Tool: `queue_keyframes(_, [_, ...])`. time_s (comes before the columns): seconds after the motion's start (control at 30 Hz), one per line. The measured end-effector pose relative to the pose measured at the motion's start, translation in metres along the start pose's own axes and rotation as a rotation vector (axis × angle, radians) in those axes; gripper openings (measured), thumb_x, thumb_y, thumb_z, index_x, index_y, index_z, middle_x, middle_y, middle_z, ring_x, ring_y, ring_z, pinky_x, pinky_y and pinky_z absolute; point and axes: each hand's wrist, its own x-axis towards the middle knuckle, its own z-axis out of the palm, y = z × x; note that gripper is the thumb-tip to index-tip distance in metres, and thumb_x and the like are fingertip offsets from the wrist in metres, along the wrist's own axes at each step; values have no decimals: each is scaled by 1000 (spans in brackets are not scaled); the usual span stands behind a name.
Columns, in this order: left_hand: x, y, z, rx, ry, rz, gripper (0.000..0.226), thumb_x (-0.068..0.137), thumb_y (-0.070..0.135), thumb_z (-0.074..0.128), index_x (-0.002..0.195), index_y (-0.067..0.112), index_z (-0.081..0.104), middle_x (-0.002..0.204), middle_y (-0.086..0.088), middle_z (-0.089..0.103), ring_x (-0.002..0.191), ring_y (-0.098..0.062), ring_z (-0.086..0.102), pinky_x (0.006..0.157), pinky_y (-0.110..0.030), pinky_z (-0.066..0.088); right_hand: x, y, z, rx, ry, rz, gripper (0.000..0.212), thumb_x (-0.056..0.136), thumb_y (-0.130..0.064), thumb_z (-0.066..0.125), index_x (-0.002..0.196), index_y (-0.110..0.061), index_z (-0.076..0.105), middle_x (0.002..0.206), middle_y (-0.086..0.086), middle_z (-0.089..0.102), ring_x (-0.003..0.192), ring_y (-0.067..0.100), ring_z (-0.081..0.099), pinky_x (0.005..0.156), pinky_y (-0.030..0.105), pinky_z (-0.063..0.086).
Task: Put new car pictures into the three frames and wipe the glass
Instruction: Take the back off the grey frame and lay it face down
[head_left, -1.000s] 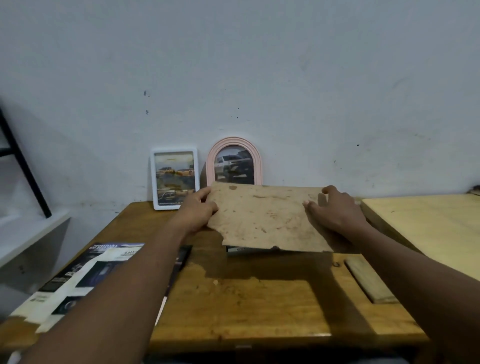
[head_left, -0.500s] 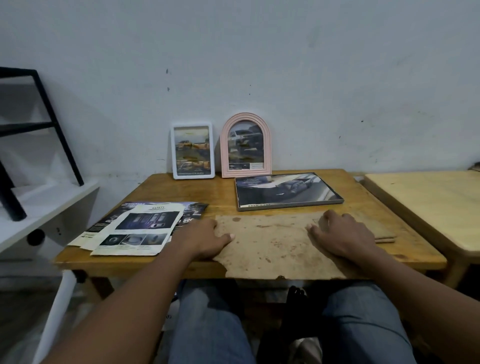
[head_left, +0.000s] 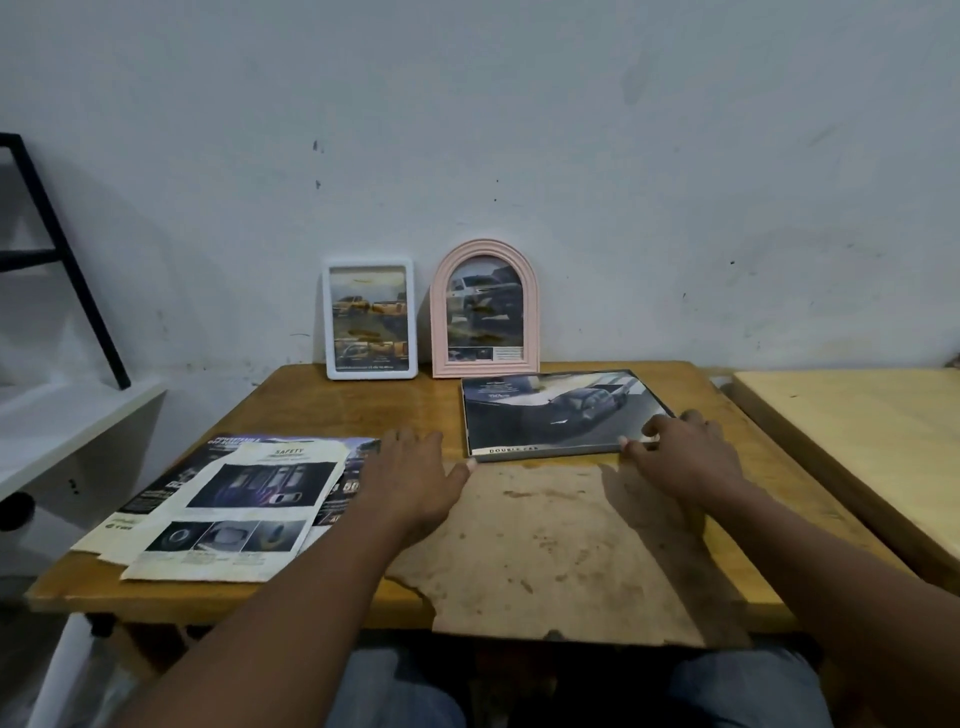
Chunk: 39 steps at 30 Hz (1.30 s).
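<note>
— Three frames to deal with, and both hands are down by the flat one. See the dark, thin-edged rectangular frame with the grey car print (head_left: 563, 413)? It lies face-up on the worn wooden table (head_left: 363, 400), just beyond the fingertips.

— Is anything gripped?

— Not really. The left hand (head_left: 415, 480) is spread flat, palm down, thumb tip touching the frame's near left corner. The right hand (head_left: 685, 457) has loosely curled fingers pinching at the near right corner; I can't tell whether they have truly closed on the edge.

— And the brown stained backing board (head_left: 561, 551)?

— Under both wrists, overhanging the table edge toward the person's lap. It looks thin and stiff, chipped along one side.

— How will that frame handle?

— Light, I'd guess, but rigid, with a glass front that is slippery and breakable. Better taken by the two short edges than by a corner.

— The others?

— A white rounded rectangular frame (head_left: 370, 318) and a pink arched frame (head_left: 485, 309) lean on the wall, well past the fingers. Loose car brochure pages (head_left: 234, 509) lie beside the left hand.
</note>
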Motion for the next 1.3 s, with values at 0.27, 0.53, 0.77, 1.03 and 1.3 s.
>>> queue_keyframes(0.27, [58, 26, 14, -288, -82, 133, 74, 102, 63, 38, 162, 26, 18, 167, 0, 26, 152, -22, 24, 120, -45, 29, 70, 15, 14, 165, -106, 147, 70, 84, -65, 53, 136, -18, 53, 132, 10, 58, 113, 30, 56, 92, 50, 52])
queue_keyframes(0.53, [75, -9, 13, -84, 10, 60, 62, 100, 64, 35, 150, 27, 37, 138, -4, 61, 119, -25, 60, 97, -45, 53, 57, -33, 31, 27, -30, 101, 70, 88, -65, 52, 138, -17, 46, 138, 12, 51, 123, 35, 48, 99, 49, 44])
queue_keyframes(0.77, [74, -41, 10, -32, -33, -36, 69, 102, 62, 34, 156, 18, 32, 156, -10, 45, 141, -30, 43, 112, -46, 38, 47, -89, 49, 26, 7, 72, 59, 88, -58, 59, 133, -22, 46, 137, 12, 51, 126, 36, 44, 99, 50, 33])
queue_keyframes(1.03, [80, -46, 21, -62, 16, -32, 72, 102, 61, 36, 159, 18, 26, 162, -10, 35, 152, -31, 25, 122, -49, 23, 41, -104, 46, 157, 160, -77, 43, 92, -29, 63, 129, -26, 43, 133, 8, 51, 118, 29, 47, 94, 44, 36])
queue_keyframes(1.3, [87, -11, 15, -170, 133, 148, 65, 101, 58, 41, 156, 24, 32, 158, -4, 40, 144, -25, 37, 117, -47, 33, 59, -74, -2, 472, 472, -272, 32, 97, -12, 58, 127, -21, 54, 125, 7, 46, 92, 15, 48, 71, 26, 49])
